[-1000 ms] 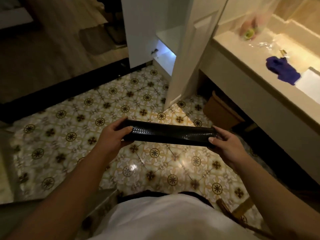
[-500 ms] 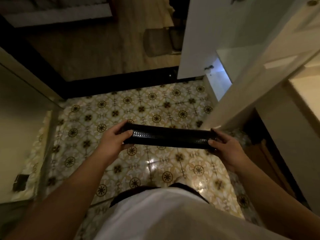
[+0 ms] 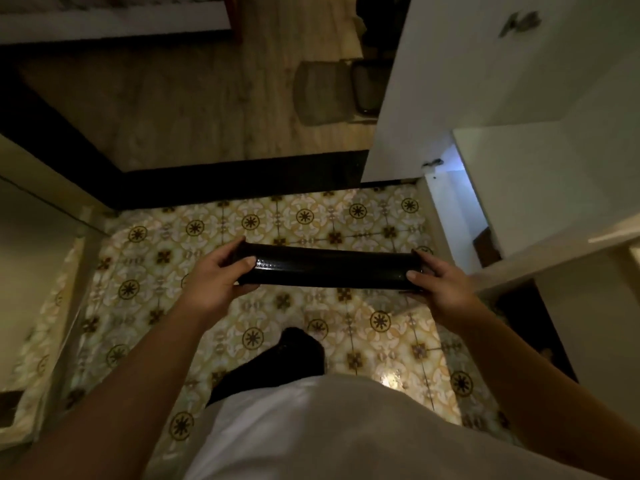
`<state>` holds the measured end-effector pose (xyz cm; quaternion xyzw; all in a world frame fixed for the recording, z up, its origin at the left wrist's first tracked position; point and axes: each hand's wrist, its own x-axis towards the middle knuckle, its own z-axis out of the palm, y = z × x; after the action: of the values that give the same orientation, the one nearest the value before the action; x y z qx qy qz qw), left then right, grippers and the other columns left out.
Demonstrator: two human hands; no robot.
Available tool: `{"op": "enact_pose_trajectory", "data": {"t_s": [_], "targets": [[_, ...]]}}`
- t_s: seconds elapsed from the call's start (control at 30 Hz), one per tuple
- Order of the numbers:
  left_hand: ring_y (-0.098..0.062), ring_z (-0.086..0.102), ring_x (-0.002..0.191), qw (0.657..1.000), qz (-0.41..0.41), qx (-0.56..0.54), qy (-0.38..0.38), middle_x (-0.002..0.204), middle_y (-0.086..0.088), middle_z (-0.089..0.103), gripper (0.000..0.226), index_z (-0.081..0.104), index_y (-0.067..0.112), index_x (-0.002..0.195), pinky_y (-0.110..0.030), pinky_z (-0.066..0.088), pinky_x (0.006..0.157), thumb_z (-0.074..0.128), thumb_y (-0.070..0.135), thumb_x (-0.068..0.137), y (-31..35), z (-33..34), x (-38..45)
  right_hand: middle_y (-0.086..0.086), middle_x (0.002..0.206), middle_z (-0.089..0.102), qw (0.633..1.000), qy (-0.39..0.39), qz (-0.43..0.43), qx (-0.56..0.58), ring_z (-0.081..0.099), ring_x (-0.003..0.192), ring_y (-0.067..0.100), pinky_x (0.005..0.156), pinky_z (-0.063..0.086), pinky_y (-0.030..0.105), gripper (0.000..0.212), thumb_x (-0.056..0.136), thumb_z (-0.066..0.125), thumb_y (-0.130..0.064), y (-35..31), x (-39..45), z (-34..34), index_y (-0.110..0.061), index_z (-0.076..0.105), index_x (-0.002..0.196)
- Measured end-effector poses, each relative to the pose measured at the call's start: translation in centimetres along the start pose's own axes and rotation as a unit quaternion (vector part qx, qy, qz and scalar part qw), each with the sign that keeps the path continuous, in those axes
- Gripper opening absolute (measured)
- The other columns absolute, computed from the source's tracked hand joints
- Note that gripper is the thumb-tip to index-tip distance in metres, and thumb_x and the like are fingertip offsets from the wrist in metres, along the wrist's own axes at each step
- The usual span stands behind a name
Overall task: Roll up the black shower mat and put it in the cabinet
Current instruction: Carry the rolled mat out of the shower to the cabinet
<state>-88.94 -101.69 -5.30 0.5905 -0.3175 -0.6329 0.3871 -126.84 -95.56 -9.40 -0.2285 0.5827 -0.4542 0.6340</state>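
Observation:
The black shower mat (image 3: 329,268) is rolled into a tight glossy tube, held level above the patterned floor. My left hand (image 3: 218,275) grips its left end and my right hand (image 3: 440,284) grips its right end. The white cabinet (image 3: 540,188) stands at the upper right with its door (image 3: 446,81) swung open; a lit lower compartment (image 3: 457,209) shows beside the shelf. The roll's right end sits just left of the cabinet's lower opening.
Patterned yellow floor tiles (image 3: 304,216) lie below. A black threshold strip (image 3: 242,174) separates them from a wooden floor (image 3: 173,98) beyond. A glass partition edge (image 3: 69,271) runs along the left. My dark-trousered leg (image 3: 291,355) steps forward under the roll.
The view has swung left and down, so the sink counter left the frame and the cabinet came closer at the right. Both hands kept their grip on the rolled mat. My leg has stepped forward.

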Motion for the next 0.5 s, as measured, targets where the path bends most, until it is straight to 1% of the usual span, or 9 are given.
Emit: {"op": "enact_pose_trajectory", "data": {"t_s": [0.03, 0.1, 0.13, 0.2, 0.27, 0.33, 0.37, 0.43, 0.5], "targets": [[-0.024, 0.062, 0.107, 1.000, -0.003, 0.005, -0.008, 0.121, 0.001, 0.058, 0.051, 0.052, 0.017, 0.136, -0.048, 0.056, 0.085, 0.064, 0.005, 0.088, 1.0, 0.5, 2.1, 0.000, 0.114, 0.071, 1.000, 0.004, 0.000, 0.001, 0.068, 0.104, 0.025, 0.076, 0.057, 0.032, 0.047, 0.071, 0.081, -0.018, -0.6, 1.4, 0.1, -0.034, 0.069, 0.114], [-0.027, 0.062, 0.108, 0.999, -0.006, 0.018, -0.025, 0.124, -0.003, 0.057, 0.050, 0.053, 0.018, 0.135, -0.051, 0.055, 0.087, 0.065, 0.006, 0.088, 3.3, 1.7, 6.4, -0.001, 0.112, 0.072, 1.000, 0.024, 0.004, 0.001, 0.068, 0.103, 0.025, 0.077, 0.057, 0.032, 0.057, 0.072, 0.080, -0.020, -2.3, 4.3, 0.5, -0.028, 0.062, 0.125], [-0.028, 0.062, 0.108, 0.999, -0.008, 0.027, -0.035, 0.125, -0.004, 0.057, 0.050, 0.053, 0.018, 0.134, -0.051, 0.055, 0.088, 0.065, 0.006, 0.088, 4.3, 2.1, 7.9, 0.000, 0.111, 0.072, 0.999, 0.040, 0.003, 0.000, 0.068, 0.103, 0.026, 0.076, 0.056, 0.033, 0.060, 0.070, 0.081, -0.020, -2.9, 5.3, 0.8, -0.026, 0.061, 0.126], [-0.028, 0.063, 0.107, 0.997, -0.005, 0.042, -0.057, 0.123, -0.005, 0.057, 0.049, 0.055, 0.021, 0.133, -0.051, 0.055, 0.086, 0.066, 0.006, 0.087, 6.9, 3.4, 11.6, 0.009, 0.114, 0.069, 0.997, 0.075, -0.005, 0.017, 0.068, 0.103, 0.030, 0.076, 0.056, 0.036, 0.059, 0.066, 0.084, -0.019, -4.4, 7.7, 0.9, -0.023, 0.065, 0.121], [-0.028, 0.064, 0.105, 0.995, -0.005, 0.060, -0.079, 0.122, -0.004, 0.057, 0.048, 0.056, 0.022, 0.132, -0.050, 0.057, 0.084, 0.066, 0.007, 0.087, 9.4, 4.9, 15.0, 0.013, 0.117, 0.065, 0.994, 0.104, -0.011, 0.039, 0.067, 0.102, 0.032, 0.077, 0.056, 0.039, 0.057, 0.070, 0.081, -0.012, -5.9, 9.7, 1.0, -0.020, 0.064, 0.123], [-0.026, 0.064, 0.103, 0.992, -0.004, 0.086, -0.095, 0.120, -0.003, 0.057, 0.047, 0.057, 0.024, 0.131, -0.046, 0.059, 0.080, 0.066, 0.008, 0.087, 11.5, 6.7, 18.0, 0.011, 0.116, 0.065, 0.990, 0.131, -0.014, 0.052, 0.067, 0.100, 0.032, 0.076, 0.057, 0.039, 0.050, 0.077, 0.074, -0.005, -7.0, 11.2, 0.9, -0.021, 0.063, 0.123], [-0.026, 0.065, 0.102, 0.990, -0.006, 0.095, -0.102, 0.120, -0.003, 0.057, 0.047, 0.057, 0.025, 0.131, -0.044, 0.059, 0.078, 0.067, 0.009, 0.087, 12.4, 7.8, 19.6, 0.009, 0.113, 0.067, 0.988, 0.140, -0.013, 0.071, 0.068, 0.099, 0.030, 0.073, 0.057, 0.036, 0.048, 0.079, 0.072, -0.004, -7.6, 12.0, 0.6, -0.022, 0.063, 0.122], [-0.025, 0.065, 0.099, 0.987, -0.011, 0.112, -0.116, 0.118, -0.003, 0.057, 0.047, 0.058, 0.026, 0.130, -0.041, 0.059, 0.074, 0.068, 0.010, 0.087, 13.8, 10.4, 23.0, 0.005, 0.105, 0.072, 0.982, 0.153, -0.013, 0.113, 0.071, 0.092, 0.026, 0.065, 0.057, 0.031, 0.043, 0.080, 0.069, -0.002, -9.0, 13.6, -0.1, -0.021, 0.064, 0.118], [-0.025, 0.065, 0.099, 0.982, -0.017, 0.131, -0.135, 0.118, -0.002, 0.058, 0.047, 0.059, 0.028, 0.129, -0.038, 0.059, 0.072, 0.069, 0.011, 0.086, 14.8, 13.2, 26.1, 0.003, 0.102, 0.073, 0.976, 0.171, -0.016, 0.134, 0.072, 0.088, 0.022, 0.063, 0.057, 0.029, 0.038, 0.080, 0.069, -0.003, -10.2, 15.0, -1.0, -0.023, 0.067, 0.111]]}}
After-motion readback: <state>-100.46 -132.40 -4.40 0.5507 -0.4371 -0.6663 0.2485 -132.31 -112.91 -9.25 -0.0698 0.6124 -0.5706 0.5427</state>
